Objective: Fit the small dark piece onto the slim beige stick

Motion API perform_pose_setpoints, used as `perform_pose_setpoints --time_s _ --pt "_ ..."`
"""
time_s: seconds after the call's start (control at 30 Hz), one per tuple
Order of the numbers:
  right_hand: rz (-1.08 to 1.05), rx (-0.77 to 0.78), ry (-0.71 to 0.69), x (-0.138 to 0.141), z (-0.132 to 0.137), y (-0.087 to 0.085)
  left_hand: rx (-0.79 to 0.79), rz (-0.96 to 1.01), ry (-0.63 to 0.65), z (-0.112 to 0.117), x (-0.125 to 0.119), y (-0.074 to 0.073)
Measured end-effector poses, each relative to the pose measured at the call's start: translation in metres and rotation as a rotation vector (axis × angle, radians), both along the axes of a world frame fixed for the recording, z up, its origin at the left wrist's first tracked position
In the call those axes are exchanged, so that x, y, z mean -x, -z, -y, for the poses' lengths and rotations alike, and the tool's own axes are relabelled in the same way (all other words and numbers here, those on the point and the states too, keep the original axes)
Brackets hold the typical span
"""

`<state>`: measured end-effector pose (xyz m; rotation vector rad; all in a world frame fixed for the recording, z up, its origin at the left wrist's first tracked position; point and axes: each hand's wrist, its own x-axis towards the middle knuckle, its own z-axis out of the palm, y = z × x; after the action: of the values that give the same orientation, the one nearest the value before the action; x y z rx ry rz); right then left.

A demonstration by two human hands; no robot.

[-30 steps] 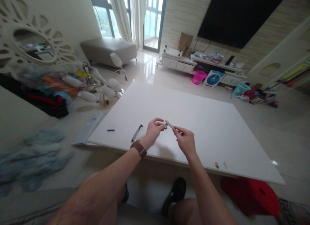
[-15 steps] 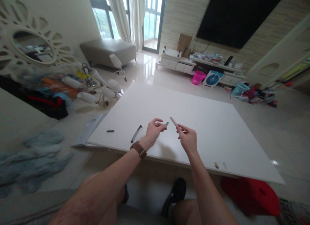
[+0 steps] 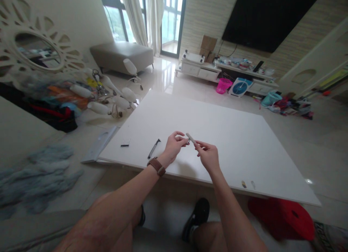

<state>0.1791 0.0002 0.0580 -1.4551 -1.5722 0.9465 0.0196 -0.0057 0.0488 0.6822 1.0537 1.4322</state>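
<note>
Over the near part of a white board, my two hands meet around small items. My left hand, with a brown-strapped watch on its wrist, pinches a small piece, thin and dark-edged, too small to name. Between the thumb and fingers of my right hand is a slim, flat grey bar. The bar's far part crosses over the small piece; whether they touch I cannot tell. Left of my left hand lies a slim dark pen-like tool, and further left a short black strip.
Two small oval pieces lie near the board's front right edge. A red stool-like object stands below that edge. A lamp with several white shades is on the floor at left. A pink basket and blue fan stand beyond.
My right hand has moved slightly left, bringing the grey bar over the small piece in my left hand. The small piece's green face no longer shows.
</note>
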Motion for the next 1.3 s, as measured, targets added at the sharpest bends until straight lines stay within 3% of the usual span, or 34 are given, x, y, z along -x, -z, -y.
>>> perform_pose_setpoints --time_s 0.1,0.27,0.43,0.57,0.73,0.87,1.0,1.17,1.3 --pt "-0.028 -0.059 0.113 0.001 0.001 -0.001 0.002 -0.002 0.002 0.000 0.000 0.000" --pt "-0.022 -0.018 -0.006 0.002 0.001 0.000 0.004 0.021 -0.005 0.000 -0.001 -0.001" --pt "-0.058 -0.053 0.147 -0.004 -0.001 -0.004 0.010 0.006 -0.023 0.000 -0.001 -0.001" --pt "0.017 -0.007 -0.026 -0.008 0.001 -0.006 0.021 0.063 -0.061 -0.002 0.000 0.003" --pt "0.151 -0.143 0.144 -0.013 0.001 -0.005 0.026 0.064 -0.085 -0.003 0.001 0.004" --pt "0.142 -0.035 -0.035 -0.011 0.002 -0.004 0.031 0.075 -0.084 -0.002 0.001 0.002" --pt "0.192 -0.134 0.089 -0.006 0.004 -0.005 0.040 0.067 -0.097 -0.002 0.000 0.002" --pt "0.210 -0.142 -0.017 -0.005 0.005 -0.006 0.043 0.101 -0.090 -0.001 0.001 0.003" --pt "0.297 -0.220 0.183 -0.011 0.004 -0.005 0.053 0.072 -0.116 0.000 0.001 0.001"
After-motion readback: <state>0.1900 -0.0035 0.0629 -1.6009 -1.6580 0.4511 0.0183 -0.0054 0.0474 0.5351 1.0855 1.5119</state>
